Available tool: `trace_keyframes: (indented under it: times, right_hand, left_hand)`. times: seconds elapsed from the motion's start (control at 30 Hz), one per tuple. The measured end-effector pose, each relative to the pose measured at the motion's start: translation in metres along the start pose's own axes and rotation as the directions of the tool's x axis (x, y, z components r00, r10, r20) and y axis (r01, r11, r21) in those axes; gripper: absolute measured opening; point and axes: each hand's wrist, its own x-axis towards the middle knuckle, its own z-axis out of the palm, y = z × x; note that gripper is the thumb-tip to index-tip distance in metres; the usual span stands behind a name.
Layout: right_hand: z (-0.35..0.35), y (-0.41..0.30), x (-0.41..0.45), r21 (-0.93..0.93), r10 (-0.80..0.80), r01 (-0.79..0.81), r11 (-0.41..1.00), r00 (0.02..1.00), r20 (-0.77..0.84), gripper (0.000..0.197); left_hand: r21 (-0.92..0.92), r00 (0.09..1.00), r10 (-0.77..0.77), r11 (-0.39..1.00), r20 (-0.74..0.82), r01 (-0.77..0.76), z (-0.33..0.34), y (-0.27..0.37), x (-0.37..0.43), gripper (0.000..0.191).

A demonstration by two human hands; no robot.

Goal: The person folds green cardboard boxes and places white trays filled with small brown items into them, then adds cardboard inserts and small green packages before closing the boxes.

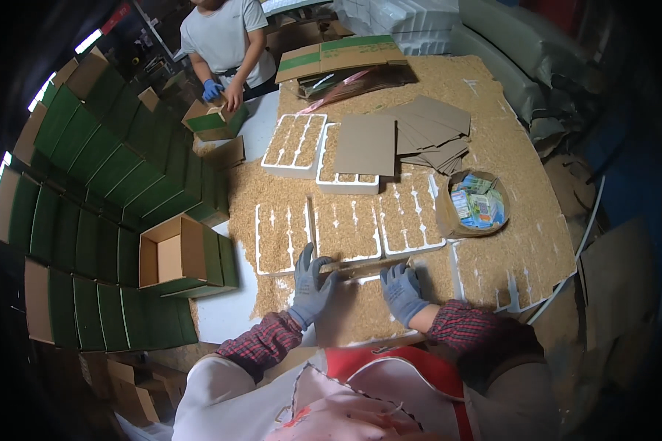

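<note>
My left hand [311,286], in a grey glove, grips the left end of a narrow brown strip [361,268], which looks like wood or cardboard. The right end of this strip is in my gloved right hand [402,292], whose fingers partly hide it. It lies across the far edge of the nearest white foam tray [358,317], heaped with sawdust-like brown filling. Just beyond stand three more filled foam trays in a row: a left one [273,237], a middle one [346,231] and a right one [414,215]. White dividers show through their filling.
A round container [447,218] of printed cards stands right. Cardboard sheets [367,144] lie across a tray [325,160] and behind it. Green boxes [102,149] are stacked left, near an open carton [171,253]. At the back left, a person [226,49] handles a green box [215,122].
</note>
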Motion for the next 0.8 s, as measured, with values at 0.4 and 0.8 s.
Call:
trace_keyframes:
  times: [0.4, 0.8]
  right_hand:
    - [-0.022, 0.068, 0.006, 0.954, -0.090, 0.038, 0.296, 0.996, -0.012, 0.034]
    - [0.133, 0.280, 0.045, 0.522, 0.359, -0.217, 0.825, 0.915, -0.186, 0.020]
  left_hand:
    - [0.614, 0.754, -0.649, 0.638, 0.104, 0.464, 0.106, -0.036, 0.312, 0.122]
    - [-0.521, 0.958, -0.214, 0.849, -0.190, 0.086, 0.091, -0.048, 0.236, 0.053]
